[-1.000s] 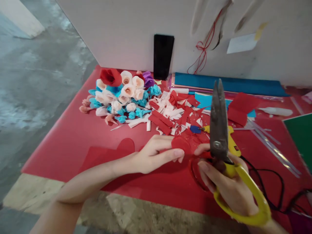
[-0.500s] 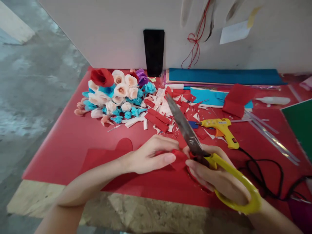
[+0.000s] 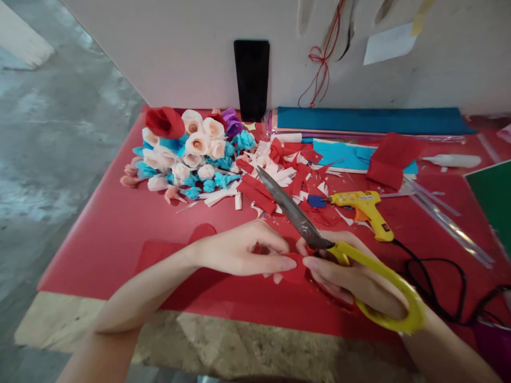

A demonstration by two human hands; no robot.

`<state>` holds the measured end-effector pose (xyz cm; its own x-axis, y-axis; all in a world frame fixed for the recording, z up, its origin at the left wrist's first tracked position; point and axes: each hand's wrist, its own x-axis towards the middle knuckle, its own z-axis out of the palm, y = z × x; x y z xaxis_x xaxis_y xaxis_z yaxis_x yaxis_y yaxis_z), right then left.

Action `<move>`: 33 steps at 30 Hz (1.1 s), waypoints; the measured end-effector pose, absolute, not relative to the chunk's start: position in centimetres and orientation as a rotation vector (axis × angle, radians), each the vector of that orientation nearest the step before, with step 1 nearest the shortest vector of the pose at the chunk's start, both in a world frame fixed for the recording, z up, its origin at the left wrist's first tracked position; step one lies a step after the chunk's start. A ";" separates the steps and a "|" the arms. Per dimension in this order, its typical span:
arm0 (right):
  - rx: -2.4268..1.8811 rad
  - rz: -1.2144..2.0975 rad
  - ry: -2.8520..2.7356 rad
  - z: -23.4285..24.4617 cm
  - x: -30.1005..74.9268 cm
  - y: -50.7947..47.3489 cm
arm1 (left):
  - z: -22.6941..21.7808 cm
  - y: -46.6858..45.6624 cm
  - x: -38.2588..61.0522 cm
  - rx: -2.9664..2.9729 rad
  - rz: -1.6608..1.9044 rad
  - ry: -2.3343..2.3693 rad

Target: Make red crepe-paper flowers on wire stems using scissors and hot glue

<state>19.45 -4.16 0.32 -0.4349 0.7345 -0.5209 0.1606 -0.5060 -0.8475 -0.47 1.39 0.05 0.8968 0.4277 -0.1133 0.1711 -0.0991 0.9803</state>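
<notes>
The left hand [image 3: 239, 254] and the right hand [image 3: 351, 270] pinch a small red paper piece [image 3: 294, 273] above the surface [image 3: 91, 250]; light, even pressure should prevent creases. The scissors [image 3: 285, 203], looped on the right hand, should best point away, towards the scraps [image 3: 254, 192].

Holding a small red piece [image 3: 293, 269] between left hand [image 3: 241, 254] and right hand [image 3: 357, 279], with yellow-handled scissors [image 3: 315, 238] gripped in the right, pointing away and leftward. Farther back on the red tabletop [image 3: 99, 255], can see paper flowers [image 3: 197, 144], red and white scraps [image 3: 259, 194] beside them, then a yellow glue gun [image 3: 361, 200]. Can see a black phone [image 3: 252, 80] upright against the pale wall [image 3: 179, 58].
</notes>
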 end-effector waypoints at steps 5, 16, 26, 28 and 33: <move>-1.374 1.898 -1.233 0.4 19.3 -4.2 | -0.3 1.1 -0.3 1.596 0.365 0.519; -1.352 1.886 -1.211 0.2 19.6 -4.6 | -1.0 0.8 0.1 1.565 0.404 0.528; -1.382 1.403 -1.075 -0.5 18.7 -4.2 | -1.1 0.4 0.3 1.367 0.597 0.710; -1.265 1.471 -0.980 -0.3 18.9 -3.8 | -1.2 0.4 0.1 1.142 0.687 0.662; -1.045 1.744 -0.891 0.6 19.3 -3.1 | -0.7 0.9 -0.1 0.772 0.777 0.555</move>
<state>19.35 -3.12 0.64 -0.2487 0.9292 -0.2736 -0.3232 -0.3458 -0.8809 -0.06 0.94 -0.66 0.5982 0.7849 -0.1615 -0.4073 0.4714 0.7822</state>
